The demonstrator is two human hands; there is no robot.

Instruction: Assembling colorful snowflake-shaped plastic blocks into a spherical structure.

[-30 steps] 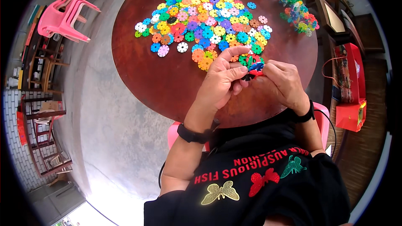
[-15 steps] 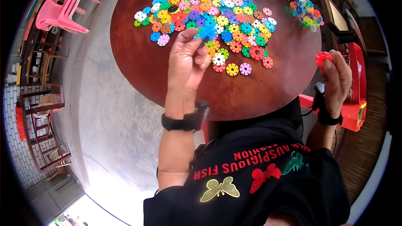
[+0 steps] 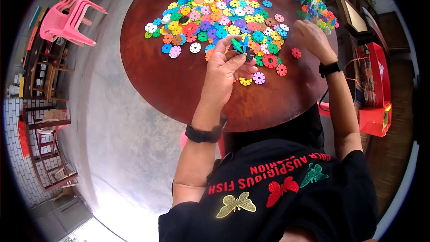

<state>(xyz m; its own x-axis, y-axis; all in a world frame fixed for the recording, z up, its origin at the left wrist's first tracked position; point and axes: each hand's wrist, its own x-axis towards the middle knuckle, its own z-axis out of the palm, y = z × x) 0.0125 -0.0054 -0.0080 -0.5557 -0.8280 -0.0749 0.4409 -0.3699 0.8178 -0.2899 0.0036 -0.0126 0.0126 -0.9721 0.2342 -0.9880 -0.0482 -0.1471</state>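
Note:
My left hand (image 3: pixel 222 68) is raised over the near part of the table and pinches a small joined piece of slotted plastic discs (image 3: pixel 244 49), with green, blue and black parts showing. Off to the right, my right hand (image 3: pixel 315 40) hovers over the table; motion smears its fingers, and I cannot tell whether anything is in them. Just below those fingers a red disc (image 3: pixel 296 53) lies by itself on the wood. A wide heap of many-coloured flower-shaped discs (image 3: pixel 197 13) spreads beyond my left hand.
The round brown table (image 3: pixel 148 71) carries built clusters of linked discs (image 3: pixel 313 4) along its far right side. Pink plastic chairs (image 3: pixel 67 18) stand at the left. A red bag (image 3: pixel 378 80) is right of the table, near a wooden frame (image 3: pixel 351 11).
My right hand has swung inward and forward over the table. The red disc it held is no longer seen there, and one lies on the table. My left hand moved slightly right and nearer.

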